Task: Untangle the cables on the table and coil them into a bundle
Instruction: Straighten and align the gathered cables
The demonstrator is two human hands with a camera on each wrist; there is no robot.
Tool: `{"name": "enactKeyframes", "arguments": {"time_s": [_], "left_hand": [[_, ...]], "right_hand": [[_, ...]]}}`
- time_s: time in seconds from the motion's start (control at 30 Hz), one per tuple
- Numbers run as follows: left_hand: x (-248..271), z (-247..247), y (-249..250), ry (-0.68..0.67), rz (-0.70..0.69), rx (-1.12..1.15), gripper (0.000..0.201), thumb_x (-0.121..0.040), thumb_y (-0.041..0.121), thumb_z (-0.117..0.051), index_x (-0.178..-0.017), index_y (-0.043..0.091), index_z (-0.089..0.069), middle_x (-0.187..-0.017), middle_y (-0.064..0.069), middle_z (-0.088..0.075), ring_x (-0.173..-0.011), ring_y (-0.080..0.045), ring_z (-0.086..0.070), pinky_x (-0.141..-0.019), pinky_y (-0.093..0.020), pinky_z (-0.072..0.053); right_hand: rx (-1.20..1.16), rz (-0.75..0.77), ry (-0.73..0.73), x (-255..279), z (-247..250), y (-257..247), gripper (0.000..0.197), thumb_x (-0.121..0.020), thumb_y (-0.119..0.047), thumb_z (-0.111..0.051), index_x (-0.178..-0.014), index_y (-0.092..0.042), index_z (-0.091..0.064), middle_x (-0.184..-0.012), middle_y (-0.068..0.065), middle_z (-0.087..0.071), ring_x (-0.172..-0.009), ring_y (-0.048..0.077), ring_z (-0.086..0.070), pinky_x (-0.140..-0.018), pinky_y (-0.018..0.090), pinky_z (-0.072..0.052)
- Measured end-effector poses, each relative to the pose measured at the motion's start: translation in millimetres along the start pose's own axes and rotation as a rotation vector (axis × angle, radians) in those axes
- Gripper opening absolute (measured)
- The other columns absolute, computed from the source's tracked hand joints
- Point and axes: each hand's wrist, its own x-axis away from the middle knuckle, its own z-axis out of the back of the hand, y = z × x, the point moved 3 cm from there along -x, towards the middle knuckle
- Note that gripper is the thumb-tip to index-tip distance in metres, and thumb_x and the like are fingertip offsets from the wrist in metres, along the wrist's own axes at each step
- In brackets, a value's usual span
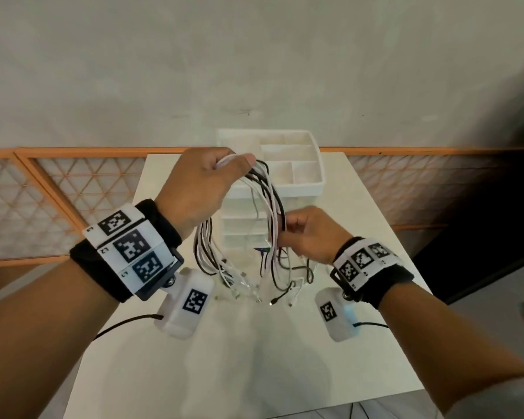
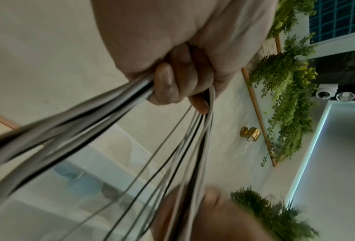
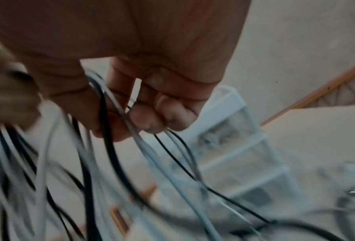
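Fingers [image 2: 168,84] of left hand [image 1: 200,189] curled round looped bunch of thin white and black cables [image 1: 266,207], too many to count; right hand [image 1: 310,234] pinched strands lower. Hung lengthwise downward, plug ends touching white tabletop [image 1: 285,358].

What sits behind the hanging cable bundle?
Behind the cables stands a white drawer unit topped by a compartment tray. Left hand and strands hide parts of both; drawer contents unreadable.
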Motion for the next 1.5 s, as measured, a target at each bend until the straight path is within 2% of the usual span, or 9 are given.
{"name": "enactKeyframes", "arguments": {"time_s": [0.13, 0.3, 0.5, 0.67, 0.77, 0.97, 1.1, 1.23, 1.5], "left_hand": [[-6, 15, 13, 0.163, -0.061, 0.091, 0.057, -0.092, 0.032, -0.065, -0.065, -0.011, -0.037, -0.055, -0.007, -0.020, -0.048, -0.022, -0.017, -0.050, -0.032, -0.018], [-4, 18, 5, 0.169, -0.052, 0.073, 0.056, -0.093, 0.034, -0.063, -0.067, -0.009, -0.038, -0.052, -0.001, -0.022, -0.046, -0.020, -0.018, -0.050, -0.028, -0.020], [2, 12, -20, 0.200, 0.018, 0.003, 0.061, -0.089, 0.041, -0.060, -0.066, -0.006, -0.030, -0.060, -0.010, -0.015, -0.053, -0.021, -0.013, -0.053, -0.030, -0.021], [2, 19, -18, 0.353, 0.014, 0.077, 0.064, -0.086, 0.043, -0.064, -0.065, -0.007, -0.031, -0.062, -0.025, -0.019, -0.056, -0.030, -0.016, -0.051, -0.046, -0.020], [2, 12, -19, 0.347, -0.006, 0.071, 0.061, -0.087, 0.041, -0.064, -0.067, -0.010, -0.037, -0.063, -0.022, -0.019, -0.057, -0.029, -0.016, -0.053, -0.035, -0.019], [2, 2, -33, 0.105, 0.006, -0.344, 0.054, -0.095, 0.038, -0.056, -0.058, 0.014, -0.026, -0.056, -0.003, -0.022, -0.052, -0.020, -0.023, -0.056, -0.034, -0.020], [10, -14, -44, -0.046, 0.092, -0.597, 0.051, -0.098, 0.037, -0.052, -0.057, 0.012, -0.036, -0.052, -0.001, -0.033, -0.050, -0.021, -0.034, -0.051, -0.034, -0.021], [11, -5, -63, 0.024, 0.188, -0.679, 0.049, -0.098, 0.037, -0.049, -0.060, 0.006, -0.046, -0.056, -0.005, -0.045, -0.057, -0.026, -0.044, -0.050, -0.030, -0.027], [-4, 44, -51, 0.423, 0.156, -0.168, 0.052, -0.085, 0.044, -0.060, -0.050, 0.012, -0.038, -0.052, -0.008, -0.032, -0.051, -0.022, -0.032, -0.060, -0.035, -0.032]], "right_hand": [[0.509, -0.245, -0.119, 6, -17, 78, 0.024, -0.093, -0.027, -0.058, -0.080, -0.015, -0.074, -0.086, 0.009, -0.074, -0.075, 0.023, -0.067, -0.077, 0.034, -0.056], [0.337, -0.557, 0.160, 9, 13, 125, 0.026, -0.095, -0.031, -0.055, -0.083, -0.013, -0.070, -0.086, 0.016, -0.075, -0.076, 0.033, -0.073, -0.071, 0.039, -0.061], [0.074, -0.349, 0.768, 9, 81, 104, 0.019, -0.098, -0.024, -0.051, -0.099, -0.024, -0.070, -0.094, 0.000, -0.066, -0.088, 0.024, -0.061, -0.079, 0.030, -0.046], [0.426, -0.639, 0.516, 28, 56, 153, 0.029, -0.095, -0.036, -0.054, -0.097, -0.015, -0.074, -0.107, 0.022, -0.069, -0.093, 0.038, -0.064, -0.074, 0.033, -0.047], [0.398, -0.723, 0.384, 30, 35, 155, 0.033, -0.095, -0.039, -0.057, -0.097, -0.012, -0.074, -0.101, 0.020, -0.071, -0.099, 0.038, -0.063, -0.078, 0.034, -0.049], [0.216, -0.405, 0.578, 13, 60, 105, 0.031, -0.098, -0.044, -0.047, -0.106, -0.026, -0.071, -0.107, 0.005, -0.074, -0.103, 0.029, -0.064, -0.092, 0.035, -0.050], [-0.177, -0.153, 0.767, 15, 78, 69, 0.023, -0.096, -0.045, -0.055, -0.090, -0.030, -0.071, -0.083, -0.020, -0.064, -0.083, 0.000, -0.059, -0.085, 0.026, -0.046], [-0.228, -0.094, 0.957, 22, 89, 78, 0.019, -0.097, -0.032, -0.054, -0.086, -0.032, -0.069, -0.074, -0.013, -0.066, -0.073, 0.009, -0.058, -0.076, 0.033, -0.050], [-0.238, -0.715, 0.684, 51, 48, 184, 0.012, -0.096, -0.023, -0.058, -0.099, -0.015, -0.066, -0.070, 0.013, -0.072, -0.039, 0.023, -0.058, -0.042, 0.028, -0.049]]}}
